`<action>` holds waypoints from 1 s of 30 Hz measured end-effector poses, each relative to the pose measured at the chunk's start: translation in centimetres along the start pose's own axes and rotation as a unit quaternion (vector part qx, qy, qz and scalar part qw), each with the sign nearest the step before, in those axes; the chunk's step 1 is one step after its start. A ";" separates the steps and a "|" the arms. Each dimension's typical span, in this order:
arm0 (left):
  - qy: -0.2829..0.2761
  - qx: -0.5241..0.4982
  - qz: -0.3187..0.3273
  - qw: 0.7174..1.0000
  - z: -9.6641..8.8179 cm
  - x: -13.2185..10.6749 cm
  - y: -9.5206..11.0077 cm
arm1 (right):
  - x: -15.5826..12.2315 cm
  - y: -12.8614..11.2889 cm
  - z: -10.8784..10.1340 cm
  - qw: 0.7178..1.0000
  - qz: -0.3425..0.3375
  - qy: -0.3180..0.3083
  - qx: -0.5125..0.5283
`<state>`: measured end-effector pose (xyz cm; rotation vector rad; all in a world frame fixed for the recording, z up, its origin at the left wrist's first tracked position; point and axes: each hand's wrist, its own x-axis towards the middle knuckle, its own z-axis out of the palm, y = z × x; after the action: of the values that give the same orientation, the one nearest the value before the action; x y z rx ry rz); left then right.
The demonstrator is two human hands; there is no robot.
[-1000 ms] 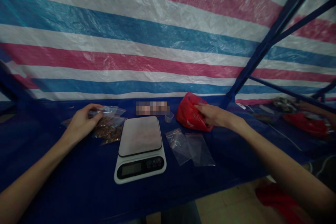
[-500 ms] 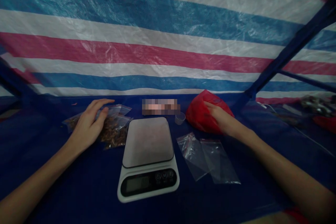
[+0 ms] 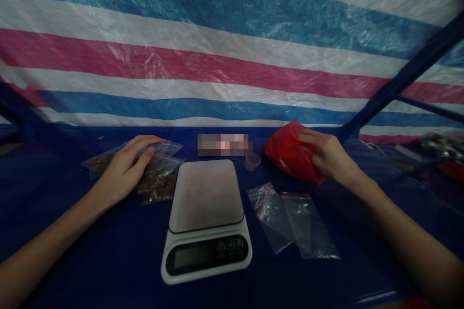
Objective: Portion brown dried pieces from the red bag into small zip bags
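Note:
My left hand lies open and flat over small clear zip bags filled with brown pieces; what the pieces are I cannot make out. My right hand has its fingers curled on the right side of a crumpled red plastic bag, gripping its edge. Whatever is inside the red bag is hidden. Between my hands stands a white kitchen scale with a bare metal plate and a dim display. A small clear plastic cup sits left of the red bag.
Two flat clear zip bags lie on the blue table right of the scale. Behind the scale is a blurred-out item. A striped tarp hangs at the back, with a blue frame bar slanting at right.
My right hand has drawn back from within the red bag to its right edge, and the bag's shape has shifted. My left hand stays over the filled bags. The view has moved slightly.

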<state>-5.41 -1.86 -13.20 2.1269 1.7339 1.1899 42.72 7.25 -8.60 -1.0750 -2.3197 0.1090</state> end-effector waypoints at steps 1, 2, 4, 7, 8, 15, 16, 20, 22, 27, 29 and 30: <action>-0.007 0.003 -0.002 1.000 0.0 0.0 0.0 | 0.0 0.3 -0.3 1.000 -0.010 0.001 -0.009; -0.015 0.008 -0.003 1.000 -0.1 0.0 0.0 | 0.0 0.6 -0.5 1.000 -0.020 -0.001 -0.012; -0.024 0.016 -0.006 1.000 -0.1 0.0 0.0 | -0.1 1.0 -1.1 1.000 -0.021 0.011 -0.018; -0.030 0.013 -0.011 0.999 -0.2 0.0 -0.1 | -0.2 0.6 -1.9 0.998 -0.015 0.045 -0.036; -0.033 0.010 -0.011 0.999 -0.2 0.0 -0.2 | -0.2 0.2 -2.0 0.997 -0.011 0.069 -0.038; -0.042 0.011 -0.018 0.999 -0.1 0.1 -0.3 | 1.5 -5.4 -0.7 0.992 -0.032 0.115 0.038; -0.038 0.011 -0.016 0.999 -0.1 0.1 -0.3 | 1.9 -6.2 -0.2 0.994 -0.049 0.089 0.048; -0.038 0.006 -0.011 0.999 -0.1 0.1 -0.2 | 3.2 -8.3 2.1 0.990 -0.098 -0.024 0.099; -0.037 0.005 -0.009 0.999 -0.1 0.1 -0.2 | 3.3 -8.6 2.9 0.986 -0.099 -0.068 0.112; -0.044 0.000 -0.010 0.999 0.0 0.0 -0.2 | 3.0 -8.4 3.2 0.986 -0.083 -0.088 0.119; -0.046 0.003 -0.012 0.999 0.0 0.0 -0.2 | 3.0 -8.3 3.1 0.986 -0.070 -0.084 0.126; -0.043 0.005 -0.013 0.999 0.0 0.0 -0.2 | 3.0 -8.2 3.2 0.986 -0.066 -0.083 0.131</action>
<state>-5.62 -1.85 -13.33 2.1203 1.7299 1.0687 33.95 4.45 -7.39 -0.8051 -2.4326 0.4543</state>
